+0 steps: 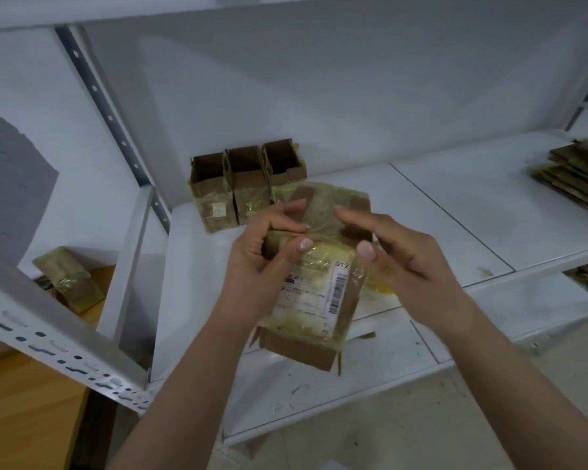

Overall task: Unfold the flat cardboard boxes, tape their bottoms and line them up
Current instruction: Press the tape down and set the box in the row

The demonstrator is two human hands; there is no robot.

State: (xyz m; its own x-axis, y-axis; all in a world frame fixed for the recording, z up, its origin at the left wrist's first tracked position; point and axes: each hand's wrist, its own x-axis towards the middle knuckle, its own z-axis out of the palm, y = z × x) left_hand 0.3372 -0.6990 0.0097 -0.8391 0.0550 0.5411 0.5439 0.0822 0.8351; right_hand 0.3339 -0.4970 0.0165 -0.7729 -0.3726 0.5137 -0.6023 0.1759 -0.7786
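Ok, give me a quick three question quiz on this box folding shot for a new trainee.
1. How many opened boxes stand lined up at the back of the shelf?
2. True or false: the stack of flat boxes lies on the shelf's left end.
3. The left hand and right hand both grip: A) a tape roll, B) the labelled box, C) nothing.

Key: 1) three; 2) false, right end; 3) B.
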